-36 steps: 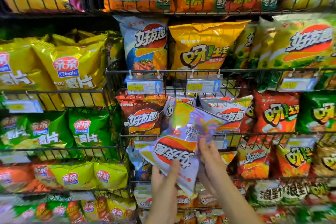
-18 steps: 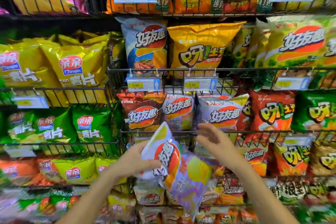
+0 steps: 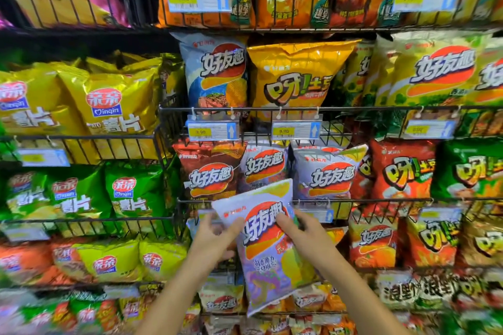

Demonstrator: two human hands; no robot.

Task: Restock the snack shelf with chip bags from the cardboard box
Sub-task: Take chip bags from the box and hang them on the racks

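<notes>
Chip bag: a lavender chip bag [image 3: 261,236] is held in the air in front of the wire shelf [image 3: 168,171], at the middle tiers. It is upright with its top leaning a little to the left.

Left hand: the left hand [image 3: 212,239] is curled round the bag's left edge near the top. The thumb is laid on the front. The fingers seem to be tucked behind, though that part is blurred.

Right hand: the right hand [image 3: 304,228] is closed on the bag's upper right edge, with its fingertips pressed on the red logo.

Top edge: the bag's upper left corner is seen level with the front rail [image 3: 381,201]. The upper right corner is raised above that rail and overlaps the lower part of a stocked lavender bag [image 3: 265,164].

Bottom edge: the lower end hangs over the smaller packs [image 3: 220,299] of the tier below.

Row behind the rail: a brown bag [image 3: 209,171], the stocked lavender bag and a second lavender bag [image 3: 330,174] are stood side by side. Their edges touch or overlap. A red bag [image 3: 402,171] is pressed against the right of the second one.

Room above: the tops of that row are reached by two price tags [image 3: 213,130], so little room is left overhead.

Room to the sides: the left bay is filled by green bags [image 3: 136,190] and yellow bags [image 3: 114,106]. It is parted from the middle bay by the shelf's wire side wall.

Room in front: the space between the bag and the head camera is taken up only by the two forearms.
</notes>
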